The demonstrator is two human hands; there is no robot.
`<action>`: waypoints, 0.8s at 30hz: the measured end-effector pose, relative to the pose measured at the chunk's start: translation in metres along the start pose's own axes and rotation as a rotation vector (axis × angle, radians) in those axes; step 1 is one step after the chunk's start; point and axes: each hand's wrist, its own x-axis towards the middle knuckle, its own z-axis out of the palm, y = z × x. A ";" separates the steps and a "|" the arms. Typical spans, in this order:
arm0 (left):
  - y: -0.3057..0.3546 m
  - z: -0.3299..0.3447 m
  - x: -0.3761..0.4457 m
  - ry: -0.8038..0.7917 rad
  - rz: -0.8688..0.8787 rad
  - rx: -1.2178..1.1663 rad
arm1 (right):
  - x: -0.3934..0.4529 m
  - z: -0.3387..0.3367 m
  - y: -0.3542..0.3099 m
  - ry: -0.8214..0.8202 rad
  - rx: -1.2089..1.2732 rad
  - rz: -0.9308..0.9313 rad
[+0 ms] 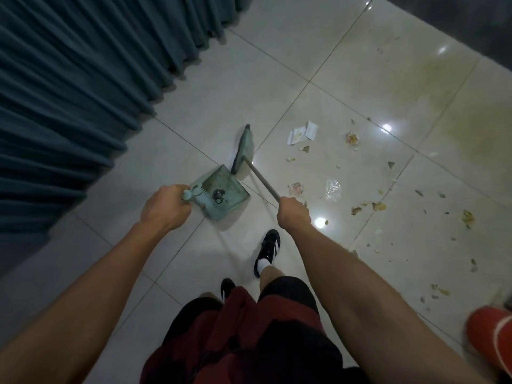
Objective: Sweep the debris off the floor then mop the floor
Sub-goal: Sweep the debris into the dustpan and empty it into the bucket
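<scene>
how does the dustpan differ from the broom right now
The dustpan is gripped by the left hand at its short handle; the broom is gripped by the right hand on a long thin pole. The dustpan is a flat, open tray; the broom head is narrow. Both are pale green.

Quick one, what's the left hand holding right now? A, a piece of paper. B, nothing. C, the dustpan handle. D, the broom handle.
C: the left hand grips the handle of the teal dustpan, while the right hand holds the broom.
</scene>
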 end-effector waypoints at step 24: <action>0.039 -0.014 0.054 -0.090 0.323 0.138 | -0.056 0.026 0.037 -0.023 0.126 0.350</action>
